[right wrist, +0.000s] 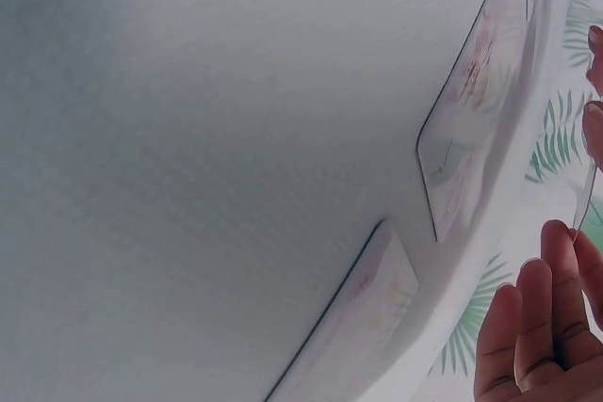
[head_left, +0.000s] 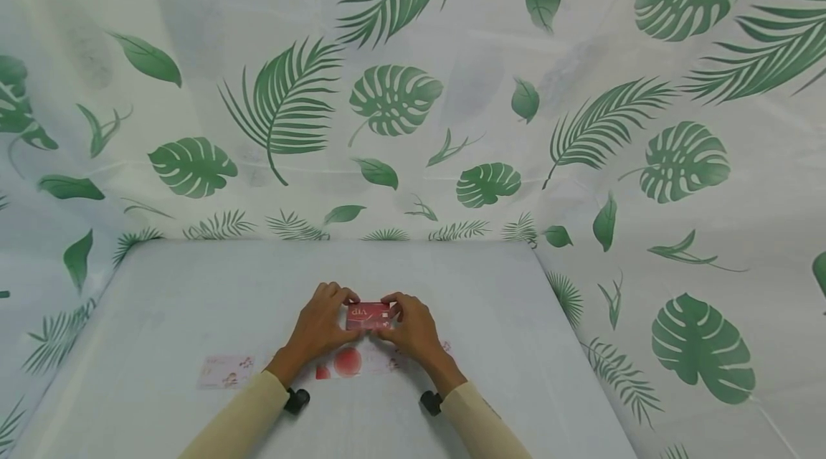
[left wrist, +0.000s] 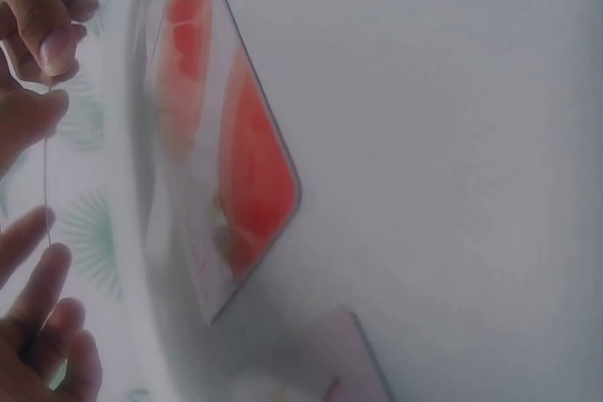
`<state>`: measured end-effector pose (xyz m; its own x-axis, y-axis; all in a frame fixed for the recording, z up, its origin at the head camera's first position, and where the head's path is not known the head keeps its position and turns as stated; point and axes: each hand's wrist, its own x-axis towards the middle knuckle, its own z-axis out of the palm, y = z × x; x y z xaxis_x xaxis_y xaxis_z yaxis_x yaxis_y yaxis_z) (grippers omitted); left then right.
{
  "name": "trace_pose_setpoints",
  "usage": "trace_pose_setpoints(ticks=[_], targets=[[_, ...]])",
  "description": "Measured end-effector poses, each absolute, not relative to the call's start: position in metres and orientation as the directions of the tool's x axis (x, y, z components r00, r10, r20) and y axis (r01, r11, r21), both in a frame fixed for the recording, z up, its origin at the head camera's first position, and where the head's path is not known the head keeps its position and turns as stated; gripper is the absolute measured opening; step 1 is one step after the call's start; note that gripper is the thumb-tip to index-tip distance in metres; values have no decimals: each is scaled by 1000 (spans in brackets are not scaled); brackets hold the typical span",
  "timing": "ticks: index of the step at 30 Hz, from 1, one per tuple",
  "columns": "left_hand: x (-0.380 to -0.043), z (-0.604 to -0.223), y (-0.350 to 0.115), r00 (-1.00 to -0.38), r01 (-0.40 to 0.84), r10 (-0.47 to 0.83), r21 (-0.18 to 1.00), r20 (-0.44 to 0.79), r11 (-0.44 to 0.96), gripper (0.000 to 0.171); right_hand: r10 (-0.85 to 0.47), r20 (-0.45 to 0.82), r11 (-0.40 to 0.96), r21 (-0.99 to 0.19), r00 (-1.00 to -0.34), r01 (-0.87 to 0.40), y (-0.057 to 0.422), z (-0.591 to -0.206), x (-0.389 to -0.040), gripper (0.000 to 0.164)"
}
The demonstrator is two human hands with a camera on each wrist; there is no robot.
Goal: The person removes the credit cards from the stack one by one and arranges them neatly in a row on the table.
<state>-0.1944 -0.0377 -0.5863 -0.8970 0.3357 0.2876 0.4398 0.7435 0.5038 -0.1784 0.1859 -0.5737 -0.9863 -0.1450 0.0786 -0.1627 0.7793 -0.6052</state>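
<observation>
A red card lettered "VIP" [head_left: 366,316] is held up between both hands above the white table. My left hand [head_left: 317,324] pinches its left end between thumb and fingers. At the opposite end, my right hand [head_left: 415,328] grips the card the same way. Edge-on, the held card is only a thin line in the left wrist view. Below the hands lies a card with red round shapes [left wrist: 256,171]; beside it is a pale card with reddish marks [right wrist: 476,91], partly hidden by my right hand in the head view.
Another pale pink card [head_left: 226,371] lies flat to the left of my left forearm. A further pale card [right wrist: 353,317] shows in the right wrist view. Behind the white table [head_left: 193,280] hangs a leaf-printed sheet [head_left: 413,29], which also covers both sides.
</observation>
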Motion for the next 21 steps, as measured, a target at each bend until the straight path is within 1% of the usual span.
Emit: trace_pose_setpoints(ticks=[9,15,21], targets=[[-193,-584,-33,-889,456,350,504,296,734,55,-145,87,771,-614,-986,-168,192,-572,-174,57],[-192,-586,-29,-872,484,353,489,339,726,55,-145,87,771,-614,-986,-168,195,-570,-170,58],[-191,-582,-25,-882,467,343,497,324,731,55,-139,89,773,-613,-986,-164,199,-572,-170,59]])
